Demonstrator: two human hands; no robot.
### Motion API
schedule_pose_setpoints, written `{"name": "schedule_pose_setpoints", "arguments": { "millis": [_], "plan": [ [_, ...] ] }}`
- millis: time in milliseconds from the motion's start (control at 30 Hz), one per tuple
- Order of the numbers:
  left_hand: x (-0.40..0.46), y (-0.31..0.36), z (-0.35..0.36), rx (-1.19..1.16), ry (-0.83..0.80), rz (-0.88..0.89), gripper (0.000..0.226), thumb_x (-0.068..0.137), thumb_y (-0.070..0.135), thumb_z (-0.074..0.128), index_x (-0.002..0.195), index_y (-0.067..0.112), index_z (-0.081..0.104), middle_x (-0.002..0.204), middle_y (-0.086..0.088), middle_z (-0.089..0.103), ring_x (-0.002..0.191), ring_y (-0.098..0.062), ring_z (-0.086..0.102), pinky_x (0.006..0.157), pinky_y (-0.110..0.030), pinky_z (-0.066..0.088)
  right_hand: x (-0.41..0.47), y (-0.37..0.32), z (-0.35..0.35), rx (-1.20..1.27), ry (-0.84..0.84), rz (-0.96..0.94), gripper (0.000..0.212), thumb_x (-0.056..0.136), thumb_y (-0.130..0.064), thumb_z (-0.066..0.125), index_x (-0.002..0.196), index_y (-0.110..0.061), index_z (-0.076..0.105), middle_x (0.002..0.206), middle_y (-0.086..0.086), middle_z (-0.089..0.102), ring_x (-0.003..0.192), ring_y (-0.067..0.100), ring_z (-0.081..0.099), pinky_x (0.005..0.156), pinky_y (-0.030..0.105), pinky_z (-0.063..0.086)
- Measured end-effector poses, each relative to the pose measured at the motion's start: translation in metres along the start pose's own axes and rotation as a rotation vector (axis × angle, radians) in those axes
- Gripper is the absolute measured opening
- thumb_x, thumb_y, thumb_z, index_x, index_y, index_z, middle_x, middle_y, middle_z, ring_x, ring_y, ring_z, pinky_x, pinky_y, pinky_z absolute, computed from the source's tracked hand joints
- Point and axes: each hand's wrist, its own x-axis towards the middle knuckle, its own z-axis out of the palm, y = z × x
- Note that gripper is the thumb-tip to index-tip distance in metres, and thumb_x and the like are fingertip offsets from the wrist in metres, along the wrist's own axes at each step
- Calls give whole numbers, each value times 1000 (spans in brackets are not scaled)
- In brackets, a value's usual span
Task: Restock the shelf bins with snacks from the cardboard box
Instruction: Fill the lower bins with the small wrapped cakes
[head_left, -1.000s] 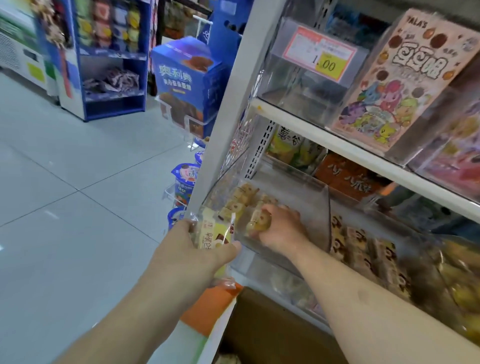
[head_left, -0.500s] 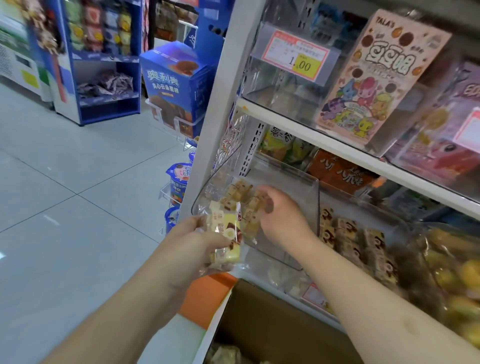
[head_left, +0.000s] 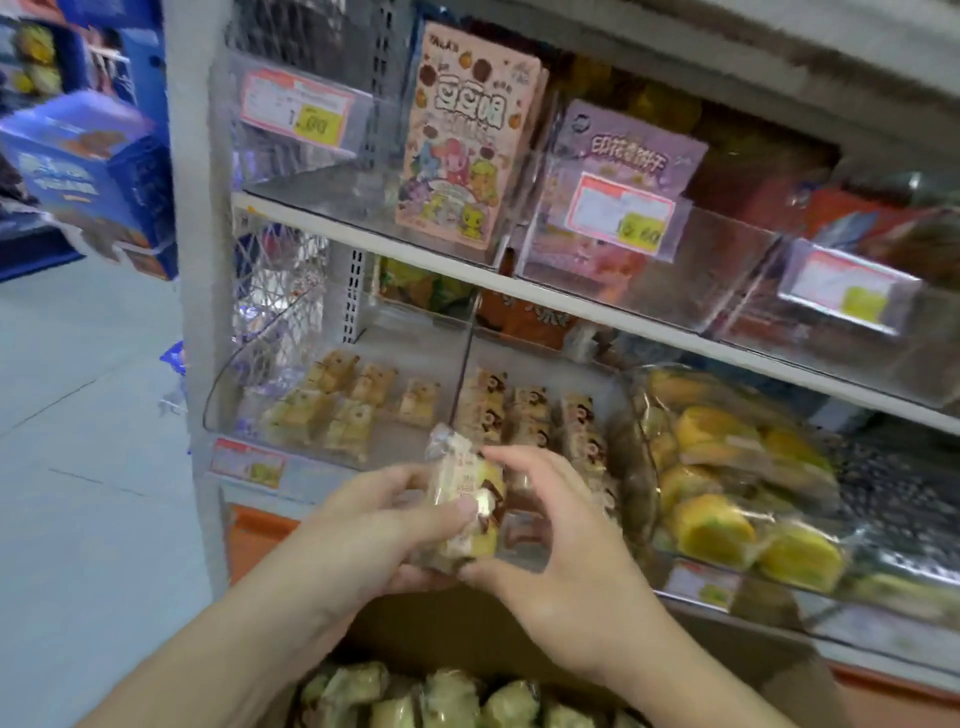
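Note:
My left hand (head_left: 363, 530) grips a stack of wrapped yellow snack cakes (head_left: 465, 499) in front of the lower shelf. My right hand (head_left: 550, 551) has its fingers and thumb curled round the same stack from the right. Behind them a clear shelf bin (head_left: 228, 384) at the left end holds several of the same cakes. The cardboard box (head_left: 519, 644) sits open below my arms, with more wrapped cakes (head_left: 447, 696) inside.
A second clear bin (head_left: 545, 415) holds brown-printed cakes, and a bin (head_left: 727, 499) to its right holds yellow buns. The upper shelf (head_left: 519, 288) carries boxed snacks and price tags. The grey upright post (head_left: 192, 260) stands at left, with tiled floor (head_left: 78, 467) beyond.
My right hand has come out of the left bin and closed on the stack in my left hand. Both hands shifted right and down; the view turned toward the shelf.

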Motion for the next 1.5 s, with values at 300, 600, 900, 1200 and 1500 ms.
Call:
{"name": "schedule_pose_setpoints", "arguments": {
  "millis": [300, 600, 900, 1200, 1500],
  "plan": [
    [-2, -13, 63, 197, -6, 37, 21, 99, 25, 68, 115, 13, 75, 79, -2, 77, 66, -14, 73, 57, -25, 58, -61, 45, -44, 27, 51, 60, 81, 79, -25, 92, 143, -53, 50, 137, -36, 44, 128, -11, 48, 98, 4, 41],
    [-1, -24, 90, 289, -45, -37, 62, 80, 27, 92, 134, 17, 63, 113, -8, 80, 104, -33, 78, 102, -65, 54, -70, 66, -60, -77, 45, 3, 85, 83, -49, 85, 153, -52, 38, 152, -41, 22, 145, -14, 25, 115, 15, 28],
    [10, -19, 87, 416, 45, 128, 41, 93, 39, 74, 132, 30, 64, 115, 10, 79, 101, -15, 77, 99, -43, 59, -63, 75, -59, -98, 85, 16, 78, 85, -38, 87, 144, -57, 41, 147, -46, 31, 142, -19, 27, 115, 8, 27],
    [49, -14, 21, 1387, 226, 365, 71, 103, 68, 20, 162, 48, -15, 162, 34, -18, 156, 5, -9, 131, -34, 4, 67, 75, -40, -133, 141, 52, 67, 94, -35, 78, 149, -50, 43, 144, -23, 50, 133, 2, 48, 109, 23, 46],
    [59, -15, 8, 1403, 186, 429, 57, 104, 68, 13, 133, 68, -36, 141, 51, -35, 149, 10, -25, 121, -23, -6, 227, 113, 0, -391, 45, 94, 48, 100, -29, 67, 147, -35, 56, 154, -9, 48, 145, 21, 41, 121, 46, 37]
  ]
}}
